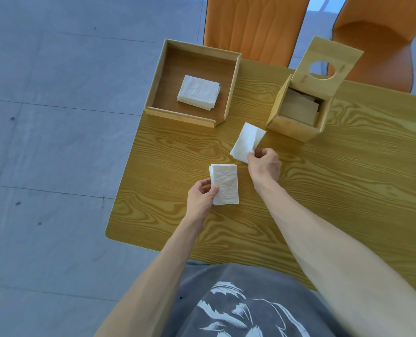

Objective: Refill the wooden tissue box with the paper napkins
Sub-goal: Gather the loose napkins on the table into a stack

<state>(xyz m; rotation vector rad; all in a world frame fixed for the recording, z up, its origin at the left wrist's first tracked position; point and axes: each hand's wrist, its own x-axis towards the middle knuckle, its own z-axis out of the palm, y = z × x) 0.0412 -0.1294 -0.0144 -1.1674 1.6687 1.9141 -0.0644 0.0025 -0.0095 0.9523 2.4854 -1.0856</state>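
Now both hands, left (202, 194) and right (265, 165), pinch paper napkins (247, 142).

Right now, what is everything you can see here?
table: one, yellow wood grain, under everything
tray: one, wooden, far left of table
napkin stack in tray: one, white
tissue box: one, light wood, lid open, napkins inside
held stack: one, white, in left hand
single napkin: one, white, in right hand
chairs: two, orange, behind table
floor: grey
shirt: grey, printed
hands: left hand, right hand
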